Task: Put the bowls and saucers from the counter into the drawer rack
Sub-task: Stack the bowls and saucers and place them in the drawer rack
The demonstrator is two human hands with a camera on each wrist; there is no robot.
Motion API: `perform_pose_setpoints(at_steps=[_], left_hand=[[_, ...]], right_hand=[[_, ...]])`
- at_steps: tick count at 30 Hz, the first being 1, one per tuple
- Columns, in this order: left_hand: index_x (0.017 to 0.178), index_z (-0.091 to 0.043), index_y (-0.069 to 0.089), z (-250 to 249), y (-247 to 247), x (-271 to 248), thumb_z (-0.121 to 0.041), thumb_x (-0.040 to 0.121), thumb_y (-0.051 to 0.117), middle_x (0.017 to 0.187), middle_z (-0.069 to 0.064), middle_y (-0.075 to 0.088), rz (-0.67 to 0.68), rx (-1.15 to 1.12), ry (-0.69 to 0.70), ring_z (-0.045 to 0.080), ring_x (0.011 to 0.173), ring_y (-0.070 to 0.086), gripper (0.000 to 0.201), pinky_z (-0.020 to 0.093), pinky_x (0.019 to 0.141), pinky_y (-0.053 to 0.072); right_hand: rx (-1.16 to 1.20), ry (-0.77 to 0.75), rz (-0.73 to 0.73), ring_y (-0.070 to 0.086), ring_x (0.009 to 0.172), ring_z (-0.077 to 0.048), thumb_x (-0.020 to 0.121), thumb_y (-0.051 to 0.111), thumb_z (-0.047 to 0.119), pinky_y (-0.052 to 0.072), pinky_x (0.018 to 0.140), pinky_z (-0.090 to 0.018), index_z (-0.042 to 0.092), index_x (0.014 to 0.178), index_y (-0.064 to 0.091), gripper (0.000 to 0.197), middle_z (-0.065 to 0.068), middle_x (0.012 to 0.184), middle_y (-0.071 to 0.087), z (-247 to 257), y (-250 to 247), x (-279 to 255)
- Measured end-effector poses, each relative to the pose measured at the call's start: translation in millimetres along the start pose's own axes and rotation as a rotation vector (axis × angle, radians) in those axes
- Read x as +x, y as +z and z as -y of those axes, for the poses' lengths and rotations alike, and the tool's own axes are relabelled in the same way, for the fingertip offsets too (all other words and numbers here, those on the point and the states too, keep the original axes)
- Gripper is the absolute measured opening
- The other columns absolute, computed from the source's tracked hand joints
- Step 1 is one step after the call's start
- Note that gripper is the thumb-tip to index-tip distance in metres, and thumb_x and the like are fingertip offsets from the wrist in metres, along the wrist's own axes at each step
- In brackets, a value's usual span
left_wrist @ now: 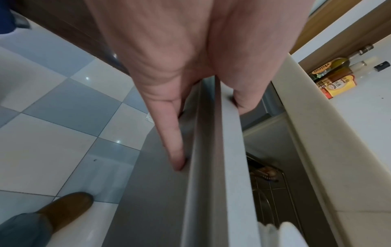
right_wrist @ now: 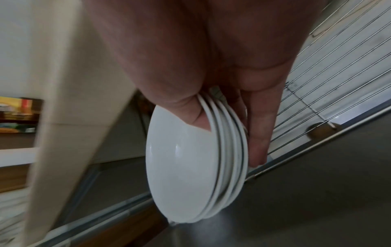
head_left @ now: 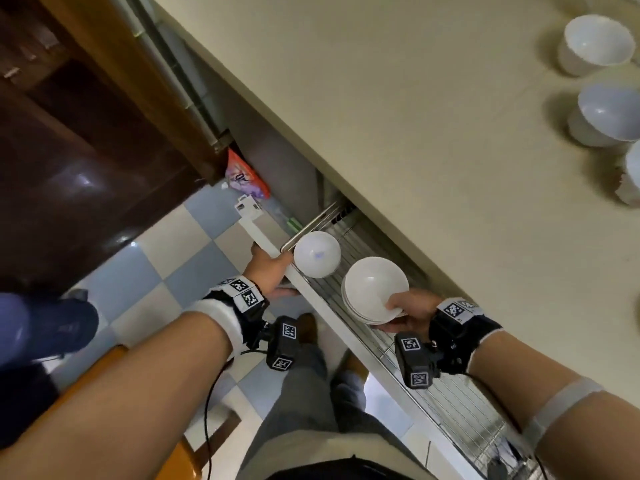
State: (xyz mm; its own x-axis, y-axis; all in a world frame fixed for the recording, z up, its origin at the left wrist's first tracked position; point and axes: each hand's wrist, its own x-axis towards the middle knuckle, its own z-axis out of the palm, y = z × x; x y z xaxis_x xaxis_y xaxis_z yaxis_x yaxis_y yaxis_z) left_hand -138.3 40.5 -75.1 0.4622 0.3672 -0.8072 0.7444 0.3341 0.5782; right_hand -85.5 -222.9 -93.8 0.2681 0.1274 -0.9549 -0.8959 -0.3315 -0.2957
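While my left hand point(head_left: 273, 271) grips the drawer front point(left_wrist: 213, 167), thumb inside and fingers outside, my right hand point(head_left: 408, 310) pinches the stack of saucers point(head_left: 372, 294) just above the wire rack point(head_left: 450, 407), so I should lower them slowly beside the bowl point(head_left: 317, 254).

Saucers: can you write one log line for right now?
left hand grips drawer front | right hand holds saucer stack over rack | bowls on counter
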Motion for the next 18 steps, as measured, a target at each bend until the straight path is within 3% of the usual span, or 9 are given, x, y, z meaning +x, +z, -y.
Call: perform_pose_setpoints(at_steps=[2, 4, 8, 10, 12, 14, 16, 18], left_hand=[[0.139, -0.025, 0.030, 3.7, -3.5, 2.0, -0.017, 0.091, 0.061, 0.122, 0.019, 0.062, 0.025, 0.014, -0.005, 0.036, 0.094, 0.070, 0.057, 0.049, 0.061, 0.062], [0.141, -0.031, 0.029, 8.5, -5.2, 4.2, -0.018, 0.091, 0.060, 0.124, 0.017, 0.061, 0.034, 0.004, -0.009, 0.036, 0.098, 0.069, 0.060, 0.049, 0.062, 0.062], [0.140, -0.035, 0.028, 11.7, -4.9, 7.7, -0.021, 0.091, 0.060, 0.125, 0.015, 0.061, 0.046, 0.006, 0.018, 0.036, 0.102, 0.069, 0.060, 0.050, 0.064, 0.062], [0.140, -0.036, 0.029, 13.2, -6.3, 9.9, -0.022, 0.090, 0.061, 0.127, 0.016, 0.061, 0.050, 0.006, 0.020, 0.036, 0.103, 0.069, 0.061, 0.049, 0.065, 0.062], [0.141, -0.037, 0.029, 14.8, -6.4, 10.8, -0.023, 0.090, 0.060, 0.127, 0.016, 0.061, 0.042, 0.009, 0.024, 0.036, 0.103, 0.069, 0.062, 0.048, 0.065, 0.062], [0.142, -0.037, 0.029, 15.2, -5.8, 10.7, -0.027, 0.089, 0.061, 0.128, 0.015, 0.061, 0.042, 0.018, 0.022, 0.035, 0.105, 0.068, 0.063, 0.047, 0.065, 0.062], [0.143, -0.036, 0.031, 15.4, -5.2, 11.1, -0.030, 0.086, 0.062, 0.127, 0.015, 0.061, 0.042, 0.022, 0.018, 0.034, 0.107, 0.067, 0.065, 0.047, 0.066, 0.062], [0.143, -0.035, 0.030, 15.3, -5.4, 10.8, -0.029, 0.088, 0.061, 0.126, 0.014, 0.062, 0.024, 0.027, 0.022, 0.033, 0.106, 0.067, 0.063, 0.046, 0.066, 0.062]], right_hand=[[-0.155, 0.028, -0.057, 0.060, 0.117, -0.042, 0.088, 0.052, -0.004, 0.061, 0.081, -0.048, -0.008, 0.134, 0.046, 0.047, -0.027, 0.131, 0.055, -4.3, -2.3, 30.7], [-0.288, 0.034, -0.078, 0.061, 0.108, -0.033, 0.089, 0.056, 0.003, 0.058, 0.089, -0.042, -0.006, 0.137, 0.047, 0.050, -0.022, 0.127, 0.057, -8.3, -4.7, 55.5], [-0.389, 0.049, -0.096, 0.062, 0.081, -0.033, 0.090, 0.056, 0.004, 0.058, 0.071, -0.038, 0.004, 0.128, 0.048, 0.039, -0.016, 0.101, 0.058, -6.2, -4.5, 90.7], [-0.427, 0.041, -0.120, 0.064, 0.070, -0.034, 0.088, 0.057, 0.004, 0.060, 0.061, -0.033, 0.006, 0.126, 0.045, 0.040, -0.019, 0.102, 0.061, -7.3, -2.4, 110.7], [-0.407, 0.037, -0.093, 0.068, 0.080, -0.039, 0.084, 0.060, 0.005, 0.061, 0.077, -0.046, 0.004, 0.132, 0.045, 0.050, -0.019, 0.109, 0.064, -14.9, -3.6, 137.2], [-0.406, 0.071, -0.085, 0.069, 0.086, -0.041, 0.080, 0.063, 0.006, 0.055, 0.089, -0.058, 0.005, 0.130, 0.048, 0.052, -0.018, 0.099, 0.068, -17.4, 0.1, 143.5], [-0.432, 0.079, -0.106, 0.069, 0.075, -0.036, 0.084, 0.063, 0.006, 0.059, 0.077, -0.050, 0.013, 0.124, 0.049, 0.043, -0.015, 0.086, 0.066, -16.8, 6.9, 139.5], [-0.471, 0.072, -0.093, 0.067, 0.073, -0.033, 0.087, 0.062, 0.008, 0.055, 0.066, -0.041, 0.013, 0.127, 0.050, 0.042, -0.016, 0.093, 0.067, -15.9, 11.5, 137.2]])
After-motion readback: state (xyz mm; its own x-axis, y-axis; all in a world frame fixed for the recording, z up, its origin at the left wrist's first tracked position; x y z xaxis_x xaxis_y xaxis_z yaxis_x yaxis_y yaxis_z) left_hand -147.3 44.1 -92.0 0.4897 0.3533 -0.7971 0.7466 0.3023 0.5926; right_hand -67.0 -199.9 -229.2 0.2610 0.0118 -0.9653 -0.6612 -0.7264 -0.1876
